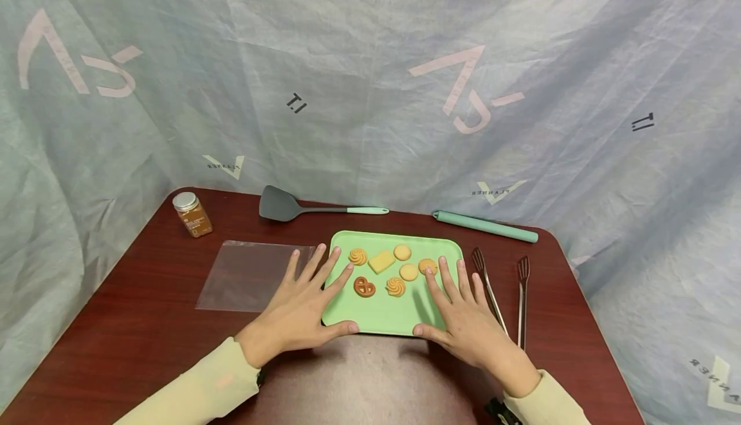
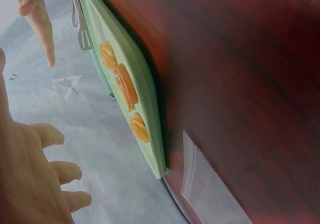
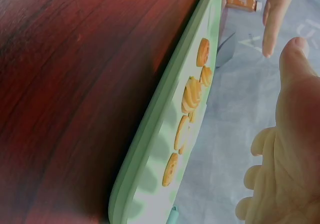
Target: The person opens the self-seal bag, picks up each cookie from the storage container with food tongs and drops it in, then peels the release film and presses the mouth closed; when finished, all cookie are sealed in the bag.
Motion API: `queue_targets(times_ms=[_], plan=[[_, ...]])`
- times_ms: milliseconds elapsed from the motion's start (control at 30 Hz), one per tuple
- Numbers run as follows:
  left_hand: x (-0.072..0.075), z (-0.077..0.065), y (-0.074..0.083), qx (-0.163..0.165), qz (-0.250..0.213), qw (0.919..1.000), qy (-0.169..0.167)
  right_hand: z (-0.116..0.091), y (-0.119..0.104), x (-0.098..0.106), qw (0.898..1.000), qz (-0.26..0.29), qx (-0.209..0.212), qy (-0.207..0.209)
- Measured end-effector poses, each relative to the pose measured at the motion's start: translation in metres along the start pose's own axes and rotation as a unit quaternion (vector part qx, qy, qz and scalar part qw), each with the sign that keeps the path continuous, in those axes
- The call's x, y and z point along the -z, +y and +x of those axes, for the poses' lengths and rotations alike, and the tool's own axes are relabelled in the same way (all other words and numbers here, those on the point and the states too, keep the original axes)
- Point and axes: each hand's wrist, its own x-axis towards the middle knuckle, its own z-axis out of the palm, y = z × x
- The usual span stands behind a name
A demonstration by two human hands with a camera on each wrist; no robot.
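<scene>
A pale green tray (image 1: 379,322) lies on the table with several cookies on it. Among them are a brown pretzel-shaped cookie (image 1: 365,287), a rectangular cookie (image 1: 382,262), two swirled cookies, one of them the front swirl (image 1: 396,287), and some round cookies (image 1: 408,272). My left hand (image 1: 298,309) is spread over the tray's left side, holding nothing. Over its right side hovers my right hand (image 1: 466,319), fingers straight and apart, also holding nothing. In the wrist views, both the left hand (image 2: 30,169) and the right hand (image 3: 292,159) stand off the tray.
A clear plastic bag (image 1: 246,277) lies flat left of the tray. Behind it stands a spice jar (image 1: 193,215) with a silver lid. A grey spatula (image 1: 280,204) and a green rod (image 1: 486,226) lie along the back edge. Metal tongs (image 1: 523,271) lie at the right.
</scene>
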Motion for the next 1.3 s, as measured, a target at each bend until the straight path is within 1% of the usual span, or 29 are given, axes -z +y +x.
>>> queue_targets(times_ms=[133,267,367,433,533,600,667,700,767,800,867,967,1033,1133,1233,1300], plan=[[-0.002,-0.001,0.0,0.002,-0.003,1.0,-0.003,0.0,0.0,-0.001,1.0,0.001,0.0,-0.001],[-0.004,-0.002,-0.001,0.003,-0.012,0.9999,0.001,-0.001,-0.001,-0.003,1.0,0.011,0.004,0.005],[-0.004,-0.003,-0.003,0.009,-0.034,0.9994,0.007,0.0,-0.001,-0.003,0.999,0.03,0.013,0.024],[-0.004,-0.004,-0.007,0.019,-0.065,0.9975,0.02,0.002,-0.001,-0.004,0.997,0.047,0.029,0.047],[-0.004,-0.006,-0.017,0.04,-0.126,0.9897,0.055,0.006,-0.002,-0.003,0.992,0.07,0.056,0.087],[-0.004,-0.009,-0.029,0.056,-0.171,0.9804,0.08,0.009,-0.004,-0.002,0.988,0.082,0.069,0.111],[-0.004,-0.013,-0.044,0.072,-0.208,0.9711,0.092,0.013,-0.006,-0.001,0.985,0.092,0.073,0.129],[-0.004,-0.015,-0.053,0.08,-0.223,0.9673,0.091,0.015,-0.007,0.0,0.983,0.096,0.073,0.135],[-0.005,-0.021,-0.071,0.089,-0.236,0.9645,0.077,0.018,-0.01,0.002,0.982,0.104,0.074,0.14],[-0.005,-0.024,-0.08,0.091,-0.238,0.9649,0.063,0.019,-0.011,0.003,0.982,0.107,0.075,0.14],[-0.008,-0.027,-0.096,0.084,-0.231,0.9685,0.037,0.022,-0.014,0.004,0.981,0.111,0.078,0.135],[-0.015,-0.026,-0.113,0.067,-0.219,0.9734,0.002,0.025,-0.018,0.004,0.981,0.117,0.085,0.131],[-0.019,-0.024,-0.121,0.057,-0.213,0.9753,-0.01,0.029,-0.023,0.004,0.979,0.132,0.092,0.128],[-0.025,-0.022,-0.128,0.056,-0.208,0.9763,-0.015,0.039,-0.037,0.004,0.974,0.155,0.112,0.123],[-0.028,-0.022,-0.132,0.064,-0.203,0.977,-0.019,0.054,-0.062,0.006,0.967,0.19,0.134,0.104],[-0.029,-0.022,-0.135,0.072,-0.202,0.9765,-0.025,0.068,-0.082,0.006,0.961,0.217,0.149,0.081]])
